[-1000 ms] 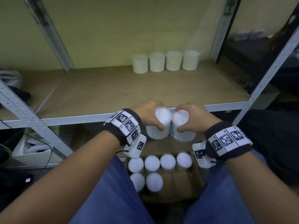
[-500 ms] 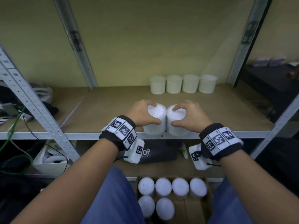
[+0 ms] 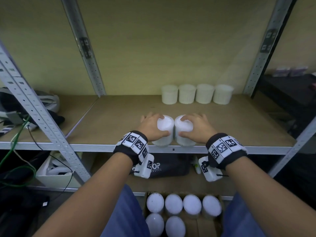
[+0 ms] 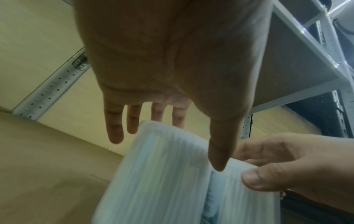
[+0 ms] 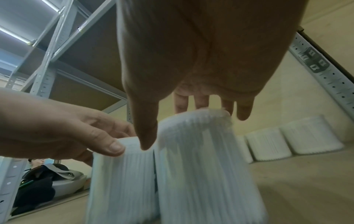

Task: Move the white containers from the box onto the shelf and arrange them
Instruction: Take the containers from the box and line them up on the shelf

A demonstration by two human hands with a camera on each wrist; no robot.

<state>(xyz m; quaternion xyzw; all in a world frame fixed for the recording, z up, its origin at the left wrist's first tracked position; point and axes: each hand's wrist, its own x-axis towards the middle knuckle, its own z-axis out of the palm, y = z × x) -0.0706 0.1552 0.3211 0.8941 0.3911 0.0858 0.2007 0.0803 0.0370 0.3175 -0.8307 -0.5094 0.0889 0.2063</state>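
Two white ribbed containers are side by side and touching at the front edge of the wooden shelf (image 3: pixel 119 120). My left hand (image 3: pixel 163 125) grips the left container (image 3: pixel 162 141) from above, thumb on the near side and fingers over the far rim. In the same way my right hand (image 3: pixel 183 126) grips the right container (image 3: pixel 185 141). The wrist views show each grip from below: left hand (image 4: pixel 172 145) on its container (image 4: pixel 162 181), right hand (image 5: pixel 182 127) on its container (image 5: pixel 201 174). I cannot tell whether their bases touch the board. A row of containers (image 3: pixel 196 94) stands at the back.
The cardboard box (image 3: pixel 205 226) by my knees holds several more white containers (image 3: pixel 173 204). Grey slotted uprights (image 3: pixel 44 120) frame the shelf. A dark bag (image 3: pixel 171 166) lies on the lower shelf, and cables and a white bin (image 3: pixel 51 175) are at the lower left.
Both hands have carried their containers up from above the box to the shelf's front edge and slightly inward. The view has tilted up.
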